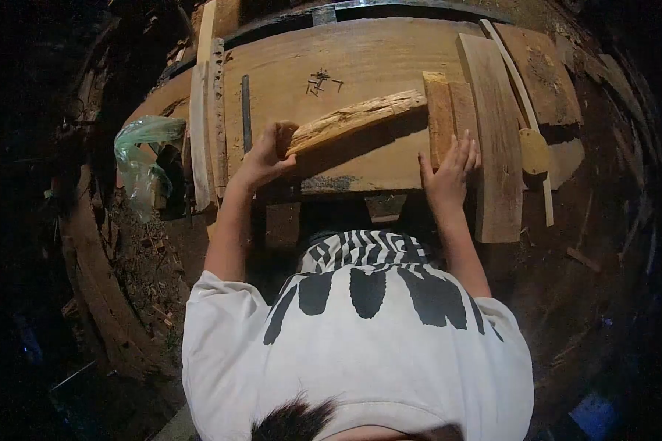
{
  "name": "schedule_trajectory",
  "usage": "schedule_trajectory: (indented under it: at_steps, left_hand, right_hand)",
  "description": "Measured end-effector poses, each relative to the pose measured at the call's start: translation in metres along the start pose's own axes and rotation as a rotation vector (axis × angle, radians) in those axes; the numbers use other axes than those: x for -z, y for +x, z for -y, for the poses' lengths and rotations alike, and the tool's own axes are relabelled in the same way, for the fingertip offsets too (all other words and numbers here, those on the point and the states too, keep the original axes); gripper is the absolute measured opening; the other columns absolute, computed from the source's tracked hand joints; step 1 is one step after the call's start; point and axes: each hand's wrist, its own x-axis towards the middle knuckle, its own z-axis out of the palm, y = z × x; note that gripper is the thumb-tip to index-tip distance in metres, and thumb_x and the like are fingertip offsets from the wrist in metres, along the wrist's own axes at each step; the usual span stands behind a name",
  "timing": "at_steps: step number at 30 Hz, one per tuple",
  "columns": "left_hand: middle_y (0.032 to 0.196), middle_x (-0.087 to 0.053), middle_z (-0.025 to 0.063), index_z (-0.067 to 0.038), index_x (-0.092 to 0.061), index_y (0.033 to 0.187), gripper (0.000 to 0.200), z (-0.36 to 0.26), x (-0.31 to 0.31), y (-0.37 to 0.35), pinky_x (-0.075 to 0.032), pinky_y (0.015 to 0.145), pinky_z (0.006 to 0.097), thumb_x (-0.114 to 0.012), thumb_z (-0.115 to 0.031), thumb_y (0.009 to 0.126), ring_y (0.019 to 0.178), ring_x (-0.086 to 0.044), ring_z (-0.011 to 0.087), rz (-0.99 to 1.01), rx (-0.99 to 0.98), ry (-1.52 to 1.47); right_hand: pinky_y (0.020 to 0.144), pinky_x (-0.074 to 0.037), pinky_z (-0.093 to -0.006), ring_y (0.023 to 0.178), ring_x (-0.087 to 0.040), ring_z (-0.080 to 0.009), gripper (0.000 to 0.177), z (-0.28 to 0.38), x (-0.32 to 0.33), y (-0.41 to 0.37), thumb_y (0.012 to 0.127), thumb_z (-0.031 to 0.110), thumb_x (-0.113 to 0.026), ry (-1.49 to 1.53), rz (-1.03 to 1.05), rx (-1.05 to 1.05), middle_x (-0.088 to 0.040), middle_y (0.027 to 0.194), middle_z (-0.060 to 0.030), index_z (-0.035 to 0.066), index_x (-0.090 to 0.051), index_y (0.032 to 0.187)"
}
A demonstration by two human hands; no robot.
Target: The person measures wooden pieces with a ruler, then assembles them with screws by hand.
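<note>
My left hand [272, 152] is closed around the near left end of a rough, splintery wooden strip [357, 120]. The strip slants up to the right over the workbench [375, 55], and its far end meets a short wooden board [439, 110]. My right hand [451, 169] rests at the near end of this board and a second short board [462, 106] beside it. Its fingers are stretched out, with the thumb apart. A small pile of nails [321, 81] lies on the bench beyond the strip.
A dark metal bar [246, 110] lies left of the strip, beside long narrow planks [200, 140]. A green plastic bag [143, 147] hangs at the left edge. A wide plank [496, 147] juts past the front on the right, near a round-ended wooden piece [535, 152].
</note>
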Motion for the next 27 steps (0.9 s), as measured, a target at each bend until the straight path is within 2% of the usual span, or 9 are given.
schedule_trajectory:
  at_steps: [6,8,9,11,15,17,21,23,27]
  left_hand:
    - [0.115,-0.054,0.0101,-0.003,-0.045,0.121,0.052,0.013,0.019,-0.006,-0.042,0.096,0.0298,-0.067,0.005,0.075,0.106,-0.053,0.0187,0.051,0.081,-0.148]
    - [0.111,-0.055,0.0078,-0.003,-0.046,0.122,0.055,0.025,0.026,-0.001,-0.043,0.094,0.0287,-0.068,0.007,0.072,0.103,-0.054,0.0171,0.085,0.680,-0.832]
    - [0.111,-0.055,0.0078,-0.003,-0.046,0.122,0.055,0.014,0.026,-0.004,-0.043,0.094,0.0287,-0.068,0.007,0.072,0.103,-0.054,0.0171,0.082,0.680,-0.838]
    - [0.109,-0.056,0.0062,-0.005,-0.047,0.122,0.057,-0.019,0.025,-0.013,-0.044,0.092,0.0282,-0.069,0.009,0.071,0.102,-0.054,0.0156,0.074,0.095,-0.142]
    - [0.116,-0.054,0.0049,-0.006,-0.043,0.128,0.063,-0.015,0.012,0.003,-0.045,0.092,0.0279,-0.065,0.014,0.072,0.106,-0.053,0.0152,0.083,0.087,-0.099]
    - [0.121,-0.054,0.0064,-0.005,-0.041,0.130,0.064,-0.026,0.010,0.018,-0.046,0.095,0.0301,-0.064,0.014,0.074,0.108,-0.054,0.0170,0.215,0.121,0.032]
    - [0.123,-0.053,0.0074,-0.003,-0.040,0.131,0.061,0.028,-0.018,0.044,-0.044,0.097,0.0311,-0.065,0.011,0.077,0.111,-0.053,0.0193,0.291,0.136,-0.224]
    - [0.109,-0.058,0.0167,-0.002,-0.046,0.121,0.053,0.032,-0.025,0.041,-0.047,0.089,0.0378,-0.071,0.000,0.074,0.101,-0.057,0.0311,0.148,-0.092,-0.009]
    - [0.111,-0.055,0.0181,-0.001,-0.046,0.119,0.050,0.010,-0.021,0.026,-0.045,0.091,0.0386,-0.072,-0.006,0.077,0.100,-0.055,0.0321,0.019,-0.131,0.040]
  right_hand:
    - [0.113,-0.023,-0.0505,0.136,-0.026,-0.0453,0.060,0.002,0.015,0.014,0.092,0.030,-0.059,-0.036,0.118,-0.035,-0.032,0.144,-0.0282,-0.015,-0.043,0.129]
    - [0.106,-0.035,-0.0479,0.127,-0.038,-0.0456,0.047,-0.003,0.016,0.020,0.092,0.025,-0.057,-0.030,0.143,-0.033,-0.042,0.135,-0.0304,-0.014,-0.051,0.119]
    - [0.106,-0.035,-0.0479,0.127,-0.038,-0.0456,0.047,-0.006,0.019,0.022,0.092,0.025,-0.057,-0.033,0.145,-0.027,-0.042,0.135,-0.0304,-0.014,-0.051,0.119]
    - [0.094,-0.044,-0.0475,0.113,-0.051,-0.0422,0.040,-0.012,0.029,0.028,0.094,0.027,-0.053,0.187,0.065,-0.132,-0.053,0.120,-0.0304,-0.011,-0.057,0.108]
    - [0.083,-0.047,-0.0455,0.093,-0.059,-0.0377,0.042,-0.024,0.057,0.036,0.097,0.033,-0.048,0.447,0.166,-0.222,-0.059,0.100,-0.0271,-0.008,-0.058,0.100]
    - [0.075,-0.047,-0.0399,0.081,-0.060,-0.0283,0.048,-0.031,0.058,0.031,0.100,0.040,-0.042,0.623,0.097,-0.257,-0.060,0.088,-0.0199,-0.006,-0.057,0.098]
    - [0.073,-0.045,-0.0347,0.079,-0.055,-0.0189,0.053,-0.025,0.068,0.021,0.101,0.045,-0.039,0.809,0.024,-0.285,-0.059,0.083,-0.0129,-0.005,-0.057,0.095]
    - [0.073,-0.045,-0.0329,0.080,-0.053,-0.0151,0.055,-0.029,0.063,0.015,0.101,0.048,-0.038,0.874,-0.059,-0.326,-0.058,0.082,-0.0087,-0.003,-0.057,0.097]
    - [0.075,-0.045,-0.0321,0.080,-0.053,-0.0161,0.052,-0.035,0.053,0.007,0.101,0.047,-0.041,0.902,-0.101,-0.319,-0.058,0.084,-0.0067,-0.002,-0.056,0.099]
